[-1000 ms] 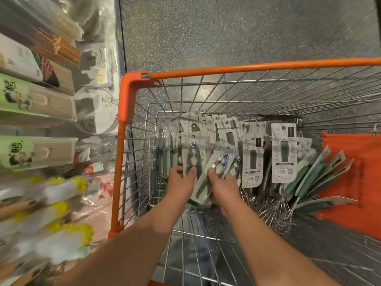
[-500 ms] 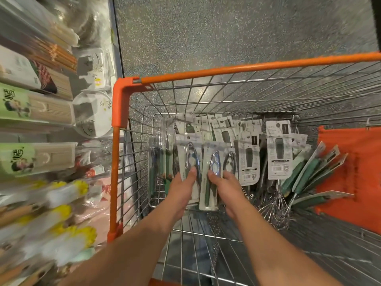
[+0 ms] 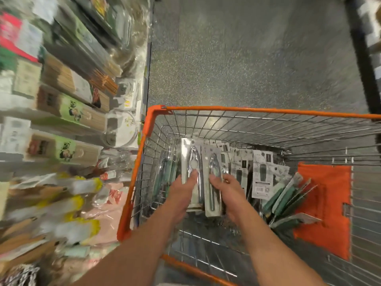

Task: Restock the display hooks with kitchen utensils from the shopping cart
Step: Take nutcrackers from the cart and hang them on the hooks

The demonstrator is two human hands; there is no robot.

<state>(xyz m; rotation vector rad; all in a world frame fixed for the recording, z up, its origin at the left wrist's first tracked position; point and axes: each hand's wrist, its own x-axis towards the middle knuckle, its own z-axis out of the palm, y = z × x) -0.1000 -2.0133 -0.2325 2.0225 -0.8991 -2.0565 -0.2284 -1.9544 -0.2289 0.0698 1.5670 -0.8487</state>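
Packs come up: the left hand [image 3: 181, 188] now grips one carded steel nutcracker pack [image 3: 192, 172], the right hand [image 3: 227, 189] another [image 3: 214, 182], both lifted above the orange-rimmed wire shopping cart [image 3: 247, 110], ready for hanging on hooks.

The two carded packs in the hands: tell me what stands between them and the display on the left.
The left hand grips one carded pack, the right hand the other, both low inside the cart. The cart's orange rim and wire side stand between them and the blurred display; the packs must rise over it.
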